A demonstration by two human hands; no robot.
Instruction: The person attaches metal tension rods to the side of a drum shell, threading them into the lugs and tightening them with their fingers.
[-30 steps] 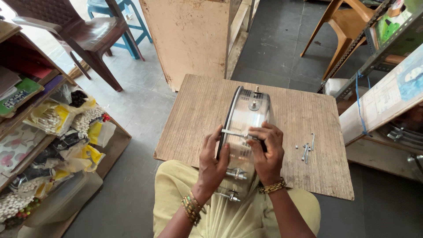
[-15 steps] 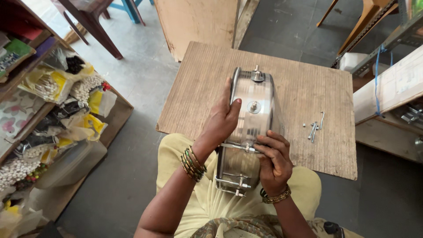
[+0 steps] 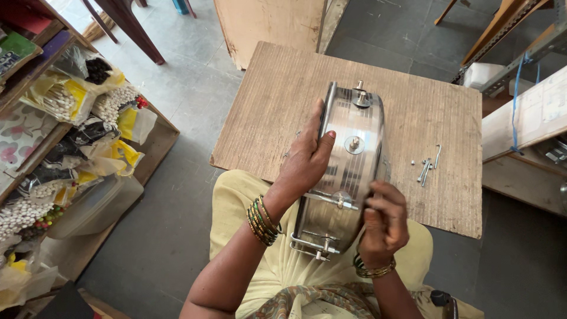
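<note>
A shiny metal drum shell (image 3: 348,159) with tension lugs stands on its edge at the near side of a wooden board (image 3: 413,88) that lies across my lap. My left hand (image 3: 304,162) presses flat against the shell's left rim and steadies it. My right hand (image 3: 384,221) is closed around the shell's lower right rim, fingers curled near a lug and a tension rod. Bangles ring both wrists. What the right fingers pinch is hidden.
Loose metal hooks and bolts (image 3: 426,167) lie on the board right of the drum. Shelves at the left (image 3: 65,136) hold bags of beads and packets. A plywood sheet (image 3: 269,23) stands beyond the board; chair legs and a wooden frame (image 3: 531,118) flank it.
The drum has turned in my lap, so other lugs face up. My right hand slid down to the lower right rim. The left hand stays on the left rim.
</note>
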